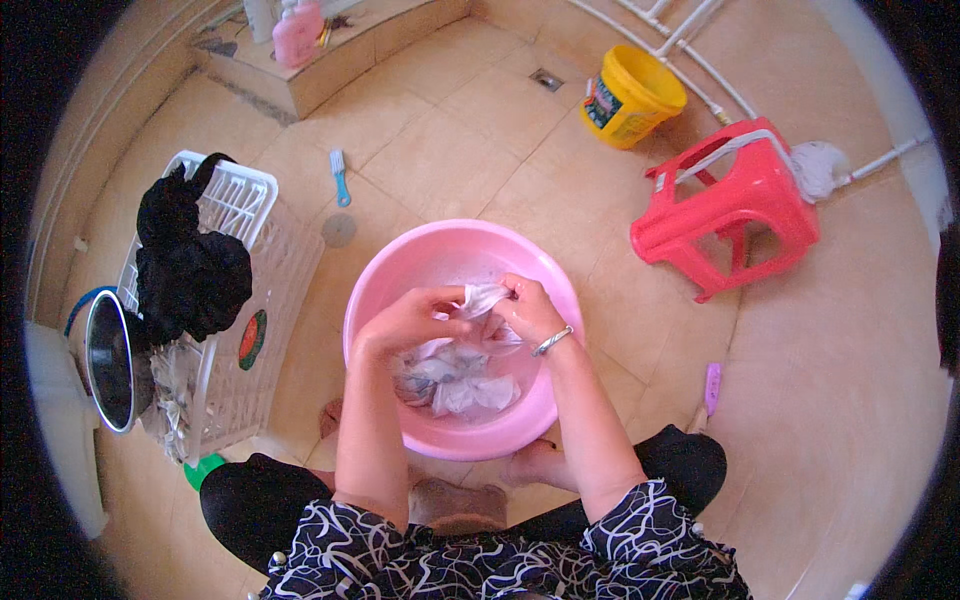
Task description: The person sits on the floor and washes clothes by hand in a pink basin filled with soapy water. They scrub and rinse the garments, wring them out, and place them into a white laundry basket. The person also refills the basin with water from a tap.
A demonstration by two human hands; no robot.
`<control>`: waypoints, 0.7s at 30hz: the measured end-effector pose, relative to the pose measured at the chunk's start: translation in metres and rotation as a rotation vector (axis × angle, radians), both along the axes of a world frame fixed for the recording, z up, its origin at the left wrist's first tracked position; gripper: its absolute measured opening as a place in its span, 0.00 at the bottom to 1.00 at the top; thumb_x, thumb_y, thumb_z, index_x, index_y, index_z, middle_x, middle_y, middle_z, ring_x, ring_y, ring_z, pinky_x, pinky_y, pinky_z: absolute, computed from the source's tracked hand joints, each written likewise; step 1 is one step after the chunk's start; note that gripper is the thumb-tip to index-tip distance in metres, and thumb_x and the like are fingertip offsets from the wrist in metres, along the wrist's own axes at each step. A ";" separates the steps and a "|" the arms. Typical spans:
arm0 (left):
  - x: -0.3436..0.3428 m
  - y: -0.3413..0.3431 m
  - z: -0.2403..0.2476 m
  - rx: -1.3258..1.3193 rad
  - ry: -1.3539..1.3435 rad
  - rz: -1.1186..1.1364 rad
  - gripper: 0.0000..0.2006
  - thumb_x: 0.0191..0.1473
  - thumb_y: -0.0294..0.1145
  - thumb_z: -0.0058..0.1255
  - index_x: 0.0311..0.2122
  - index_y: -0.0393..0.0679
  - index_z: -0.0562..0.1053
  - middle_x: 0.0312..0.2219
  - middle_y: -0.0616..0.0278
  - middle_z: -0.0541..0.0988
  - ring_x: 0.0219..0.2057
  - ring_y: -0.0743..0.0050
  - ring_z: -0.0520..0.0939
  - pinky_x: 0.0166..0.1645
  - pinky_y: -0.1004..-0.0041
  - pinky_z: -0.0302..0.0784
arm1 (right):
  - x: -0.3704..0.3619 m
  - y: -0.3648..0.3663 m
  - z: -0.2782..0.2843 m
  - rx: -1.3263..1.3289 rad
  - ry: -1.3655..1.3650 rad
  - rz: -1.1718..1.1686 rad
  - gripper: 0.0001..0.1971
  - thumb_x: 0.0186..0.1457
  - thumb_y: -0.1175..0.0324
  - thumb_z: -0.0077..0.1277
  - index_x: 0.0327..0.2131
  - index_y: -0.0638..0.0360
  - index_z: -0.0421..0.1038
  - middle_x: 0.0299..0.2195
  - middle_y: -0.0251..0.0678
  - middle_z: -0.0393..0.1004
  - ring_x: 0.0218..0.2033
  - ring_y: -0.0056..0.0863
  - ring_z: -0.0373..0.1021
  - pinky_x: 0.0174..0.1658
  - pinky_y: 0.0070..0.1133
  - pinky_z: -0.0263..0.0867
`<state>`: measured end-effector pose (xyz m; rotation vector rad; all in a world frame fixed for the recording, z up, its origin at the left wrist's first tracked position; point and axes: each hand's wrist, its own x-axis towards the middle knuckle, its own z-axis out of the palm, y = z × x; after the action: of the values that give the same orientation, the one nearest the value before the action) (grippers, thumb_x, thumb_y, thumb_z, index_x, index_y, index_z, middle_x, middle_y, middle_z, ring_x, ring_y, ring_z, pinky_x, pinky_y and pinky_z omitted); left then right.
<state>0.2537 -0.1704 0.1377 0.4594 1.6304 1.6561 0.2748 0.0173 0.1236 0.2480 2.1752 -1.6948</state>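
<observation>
Between my knees stands a pink basin (pixel 374 268) with water in it. Over the water, my left hand (pixel 412 318) and my right hand (pixel 532 312) are closed on a wet white cloth (pixel 484 297), stretched a little between them. The right fingers pinch its upper right part, and a silver bracelet circles that wrist. The left thumb and fingers grip the other side, partly hidden by folds. Below my hands, more pale wet cloth (pixel 462 385) lies crumpled in the water.
At left stands a white plastic basket (pixel 255 290) with black clothing (pixel 190 265) on top and a dark bowl (pixel 110 360) beside it. A blue-handled brush (pixel 341 180) lies beyond the basin. Right are a yellow bucket (pixel 635 100), red stool (pixel 725 215) and purple-handled brush (pixel 712 388).
</observation>
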 end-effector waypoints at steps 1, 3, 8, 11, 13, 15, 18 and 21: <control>0.003 -0.007 0.003 0.054 -0.032 0.062 0.23 0.35 0.24 0.52 0.43 0.42 0.63 0.35 0.62 0.70 0.35 0.77 0.68 0.40 0.77 0.64 | -0.001 -0.003 0.024 -0.024 0.085 -0.005 0.08 0.38 0.73 0.45 0.26 0.64 0.67 0.20 0.30 0.68 0.21 0.14 0.62 0.24 0.16 0.59; 0.005 -0.007 -0.018 0.177 -0.109 0.163 0.31 0.33 0.24 0.53 0.47 0.44 0.58 0.40 0.60 0.66 0.40 0.75 0.66 0.44 0.76 0.62 | 0.000 -0.004 0.069 -0.057 0.248 -0.028 0.07 0.38 0.73 0.44 0.25 0.65 0.67 0.19 0.29 0.68 0.21 0.14 0.62 0.24 0.15 0.59; 0.041 0.015 -0.066 -0.178 -0.020 -0.061 0.41 0.23 0.31 0.62 0.49 0.43 0.55 0.44 0.60 0.62 0.46 0.71 0.61 0.50 0.75 0.53 | 0.009 -0.013 0.192 -0.163 0.525 -0.075 0.06 0.38 0.75 0.43 0.23 0.65 0.67 0.20 0.29 0.68 0.22 0.12 0.62 0.25 0.13 0.59; 0.056 0.013 -0.113 -0.246 0.069 0.053 0.26 0.31 0.33 0.56 0.40 0.41 0.64 0.33 0.63 0.70 0.37 0.72 0.68 0.42 0.75 0.61 | 0.017 -0.036 0.275 -0.424 0.643 -0.092 0.05 0.39 0.77 0.41 0.23 0.65 0.67 0.21 0.31 0.69 0.22 0.16 0.65 0.27 0.14 0.62; 0.062 0.036 -0.089 -0.423 0.186 0.171 0.18 0.35 0.34 0.53 0.35 0.40 0.68 0.27 0.65 0.72 0.31 0.72 0.70 0.36 0.74 0.65 | 0.025 -0.030 0.316 -0.512 0.673 -0.067 0.08 0.42 0.77 0.37 0.28 0.65 0.66 0.26 0.34 0.69 0.28 0.23 0.67 0.35 0.19 0.63; 0.054 0.043 -0.089 -0.275 0.010 0.345 0.11 0.40 0.33 0.46 0.32 0.40 0.70 0.23 0.64 0.72 0.25 0.73 0.70 0.28 0.72 0.65 | 0.033 -0.021 0.347 -0.478 0.762 -0.035 0.09 0.43 0.75 0.36 0.29 0.65 0.65 0.26 0.35 0.69 0.28 0.23 0.67 0.35 0.20 0.63; 0.014 0.014 -0.090 -0.121 -0.047 0.656 0.11 0.42 0.34 0.42 0.31 0.40 0.69 0.24 0.62 0.71 0.25 0.74 0.70 0.26 0.71 0.64 | 0.032 -0.007 0.354 -0.529 0.770 0.022 0.10 0.45 0.74 0.35 0.30 0.66 0.65 0.27 0.36 0.69 0.28 0.23 0.67 0.36 0.19 0.63; -0.001 0.019 -0.009 0.265 -0.134 0.781 0.12 0.44 0.37 0.38 0.31 0.40 0.68 0.24 0.60 0.70 0.27 0.73 0.70 0.27 0.69 0.65 | 0.037 0.012 0.346 -0.432 0.736 0.011 0.09 0.44 0.73 0.37 0.29 0.65 0.66 0.27 0.35 0.69 0.28 0.22 0.67 0.35 0.18 0.62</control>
<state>0.2526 -0.1517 0.1289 -0.2084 1.5898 2.4248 0.3116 0.0290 0.4696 -0.5907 2.1390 -2.4584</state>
